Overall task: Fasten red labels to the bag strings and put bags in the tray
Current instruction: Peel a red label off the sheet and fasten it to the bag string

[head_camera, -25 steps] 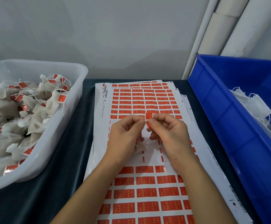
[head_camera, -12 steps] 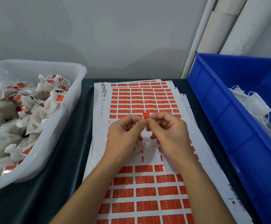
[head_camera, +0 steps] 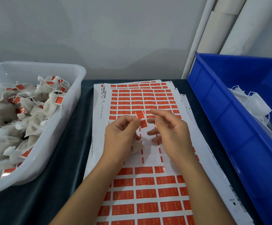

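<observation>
A small hand-packing workstation: a cloth-covered table (head_camera: 63, 168) against a bare wall holds stacked label sheets (head_camera: 148, 194), a white tray (head_camera: 54, 153) of tagged bags and a blue bin (head_camera: 229, 127).

bag (head_camera: 136, 147) — mostly behind left hand (head_camera: 121, 135)

Head cam looks fwd and down, close over label sheets (head_camera: 141, 184) on table.

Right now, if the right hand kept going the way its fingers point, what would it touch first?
Probably the red label pinched in the left hand. The right hand is open, fingers aimed left at it, though depth is hard to judge.
</observation>
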Demonstrator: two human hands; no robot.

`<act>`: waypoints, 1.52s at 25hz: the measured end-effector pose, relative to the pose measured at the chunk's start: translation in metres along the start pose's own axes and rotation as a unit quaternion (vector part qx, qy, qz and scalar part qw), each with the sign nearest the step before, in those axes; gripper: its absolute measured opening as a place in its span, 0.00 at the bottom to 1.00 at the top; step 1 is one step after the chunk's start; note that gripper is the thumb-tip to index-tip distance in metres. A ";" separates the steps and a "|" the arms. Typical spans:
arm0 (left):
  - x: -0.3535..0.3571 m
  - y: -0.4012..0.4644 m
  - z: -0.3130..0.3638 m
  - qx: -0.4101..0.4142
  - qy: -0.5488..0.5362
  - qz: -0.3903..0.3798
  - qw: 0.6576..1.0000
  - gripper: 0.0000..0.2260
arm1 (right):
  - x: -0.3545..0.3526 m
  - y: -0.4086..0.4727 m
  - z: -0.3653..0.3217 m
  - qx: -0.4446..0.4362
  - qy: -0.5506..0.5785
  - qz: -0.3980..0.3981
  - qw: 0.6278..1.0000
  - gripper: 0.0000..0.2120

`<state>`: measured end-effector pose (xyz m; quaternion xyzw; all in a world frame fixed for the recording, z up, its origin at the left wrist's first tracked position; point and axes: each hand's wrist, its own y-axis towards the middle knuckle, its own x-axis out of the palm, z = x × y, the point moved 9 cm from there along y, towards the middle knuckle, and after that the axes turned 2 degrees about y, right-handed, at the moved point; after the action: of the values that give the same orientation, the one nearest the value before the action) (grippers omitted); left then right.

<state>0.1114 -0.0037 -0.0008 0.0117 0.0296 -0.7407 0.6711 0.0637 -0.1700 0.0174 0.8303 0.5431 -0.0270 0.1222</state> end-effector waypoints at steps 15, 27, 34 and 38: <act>0.003 0.000 0.002 0.020 -0.014 -0.029 0.999 0.10 | 0.013 -0.002 -0.005 -0.030 -0.075 -0.061 0.995 0.04; 0.004 -0.002 0.002 0.029 0.002 -0.026 0.999 0.08 | 0.013 -0.003 -0.007 -0.030 -0.067 -0.063 0.995 0.04; 0.004 -0.001 0.003 0.038 0.003 -0.027 0.999 0.08 | 0.010 -0.002 -0.006 -0.017 -0.018 -0.054 0.998 0.05; 0.008 -0.003 0.004 0.034 -0.014 -0.048 0.998 0.08 | 0.015 -0.003 -0.006 -0.017 -0.025 -0.079 0.996 0.05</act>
<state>0.1081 -0.0113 0.0028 0.0227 -0.0050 -0.7728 0.6342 0.0671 -0.1542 0.0198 0.7817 0.6042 -0.0485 0.1471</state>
